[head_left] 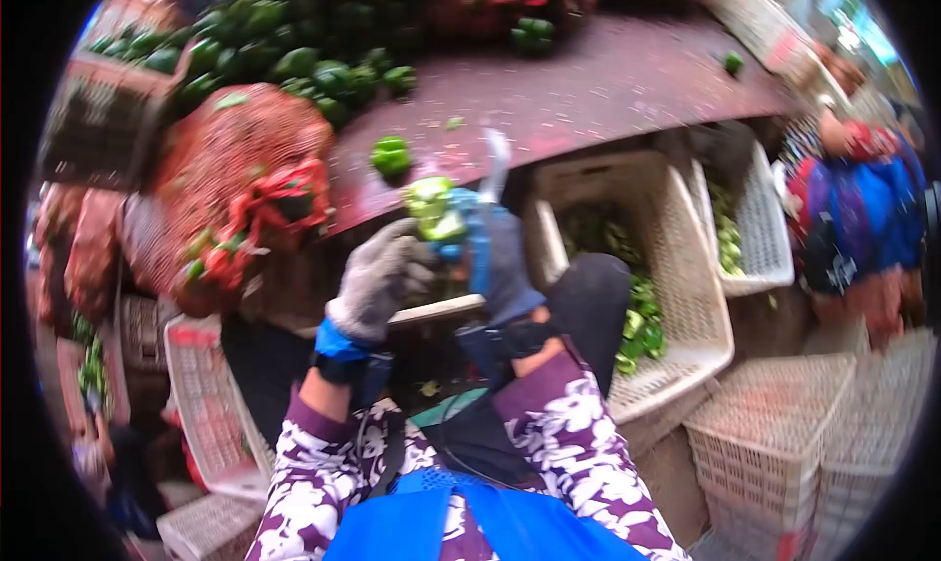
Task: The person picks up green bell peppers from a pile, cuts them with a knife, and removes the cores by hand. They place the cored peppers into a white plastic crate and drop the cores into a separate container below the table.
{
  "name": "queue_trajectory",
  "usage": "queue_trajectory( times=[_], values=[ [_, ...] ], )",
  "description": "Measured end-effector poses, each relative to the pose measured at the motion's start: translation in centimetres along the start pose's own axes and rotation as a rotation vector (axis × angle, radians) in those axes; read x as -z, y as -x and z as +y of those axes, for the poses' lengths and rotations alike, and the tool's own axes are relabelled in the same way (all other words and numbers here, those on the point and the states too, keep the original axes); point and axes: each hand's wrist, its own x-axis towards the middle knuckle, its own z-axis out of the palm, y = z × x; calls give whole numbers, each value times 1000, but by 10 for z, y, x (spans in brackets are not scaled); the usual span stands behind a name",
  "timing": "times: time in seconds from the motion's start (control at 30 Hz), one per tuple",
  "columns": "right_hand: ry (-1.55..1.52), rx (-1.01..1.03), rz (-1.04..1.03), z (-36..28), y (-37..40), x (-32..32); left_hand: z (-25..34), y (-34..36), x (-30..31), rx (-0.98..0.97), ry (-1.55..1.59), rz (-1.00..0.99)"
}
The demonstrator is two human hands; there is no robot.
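Beside the surface (pixel 578 91), my left hand (pixel 377 279), closed round the bell pepper (pixel 429 200), must avoid the knife (pixel 497 159) my right hand (pixel 505 262) clasps.

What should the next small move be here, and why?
Probably a slight tilt of the knife in the right hand toward the cut pepper between the hands. The blade points up and away, beside the pepper's pale flesh. The left hand is close below, so its fingers should likely be kept clear.
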Motion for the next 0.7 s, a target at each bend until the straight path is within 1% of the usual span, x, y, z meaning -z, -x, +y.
queue_trajectory(
  times=[0.03, 0.07, 0.1, 0.17, 0.2, 0.3, 0.33, 0.37, 0.4, 0.43, 0.47, 0.5, 0.57, 0.6, 0.67, 0.7],
  values=[
    [296, 89, 259, -4, 2, -7, 1, 2, 1, 19, 39, -35],
    [554, 105, 524, -8, 4, -14, -1, 4, 5, 20, -26, -21],
    [459, 53, 555, -10, 2, -16, -1, 3, 7, 27, -89, -15],
    [402, 41, 516, -10, 1, -17, 4, 7, 6, 66, -120, 39],
    [467, 10, 550, -13, 3, -20, 7, 8, 5, 83, -131, 69],
    [368, 27, 568, -8, 0, -10, 13, 4, 10, 67, -294, 209],
    [462, 50, 482, -11, 5, -9, 17, -1, 13, 54, -302, 271],
    [372, 74, 504, -14, 3, -13, 10, -15, 25, -87, -423, 310],
    [232, 105, 378, -22, 3, -7, 5, -31, 37, -238, -562, 389],
    [27, 141, 205, -34, 4, -8, 5, -47, 45, -388, -698, 466],
    [-180, 140, 31, -46, 4, -14, 19, -59, 42, -572, -987, 508],
    [-451, 142, -192, -55, 6, -23, 31, -70, 39, -531, -1123, 521],
    [-569, 232, -246, -55, 5, -14, 58, -87, 17, -527, -1494, 475],
    [-629, 275, -277, -55, 5, -9, 54, -100, 21, -523, -1571, 473],
    [-507, 231, -117, -53, 0, 2, 36, -129, 34, -516, -1725, 457],
    [-444, 211, -38, -54, -1, 4, 32, -140, 41, -425, -1676, 423]
  ],
)
